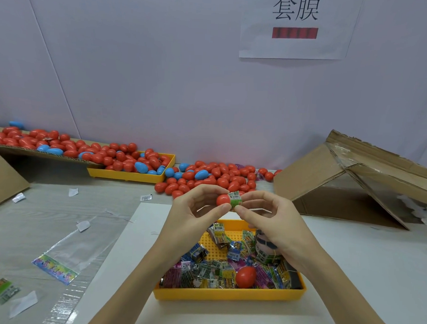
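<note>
A red plastic egg is held up above the near yellow tray. My left hand pinches its left end between thumb and fingers. My right hand pinches a printed film sleeve that sits round the egg's right half. The tray below holds several loose printed sleeves, a banded bundle of sleeves and another red egg.
Several red and blue eggs lie in a pile behind my hands, in a far yellow tray and on a cardboard ramp. An open cardboard box lies at right. Clear bags and paper scraps lie at left.
</note>
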Demonstrator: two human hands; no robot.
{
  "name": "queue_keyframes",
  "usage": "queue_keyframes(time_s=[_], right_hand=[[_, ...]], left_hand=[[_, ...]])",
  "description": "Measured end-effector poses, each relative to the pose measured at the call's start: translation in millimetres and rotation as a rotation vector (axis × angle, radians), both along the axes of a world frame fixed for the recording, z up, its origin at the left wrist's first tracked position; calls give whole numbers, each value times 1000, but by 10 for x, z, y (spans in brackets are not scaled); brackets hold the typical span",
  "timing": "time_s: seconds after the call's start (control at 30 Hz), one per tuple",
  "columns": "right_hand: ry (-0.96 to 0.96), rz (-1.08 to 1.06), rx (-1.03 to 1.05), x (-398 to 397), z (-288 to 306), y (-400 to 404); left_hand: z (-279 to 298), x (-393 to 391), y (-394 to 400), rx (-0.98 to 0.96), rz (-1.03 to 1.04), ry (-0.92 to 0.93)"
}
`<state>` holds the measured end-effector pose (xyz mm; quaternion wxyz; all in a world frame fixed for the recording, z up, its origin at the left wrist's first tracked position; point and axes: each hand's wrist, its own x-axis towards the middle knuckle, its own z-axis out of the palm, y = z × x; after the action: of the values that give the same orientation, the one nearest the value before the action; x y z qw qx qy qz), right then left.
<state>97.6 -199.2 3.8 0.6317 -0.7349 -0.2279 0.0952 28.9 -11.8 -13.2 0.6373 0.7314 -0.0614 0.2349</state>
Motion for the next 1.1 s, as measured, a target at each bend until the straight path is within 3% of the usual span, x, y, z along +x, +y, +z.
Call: queue_keyframes(time_s=[0.47, 0.7, 1.1], right_hand=[[162, 147, 85, -7, 66, -37], [183, 151, 56, 18, -13, -12], [380, 247, 175, -24, 13, 26]], left_hand=[[-53, 10, 24, 110, -75, -93], [-131, 42, -69, 355, 42, -185], [-146, 50, -15, 426, 74, -192]])
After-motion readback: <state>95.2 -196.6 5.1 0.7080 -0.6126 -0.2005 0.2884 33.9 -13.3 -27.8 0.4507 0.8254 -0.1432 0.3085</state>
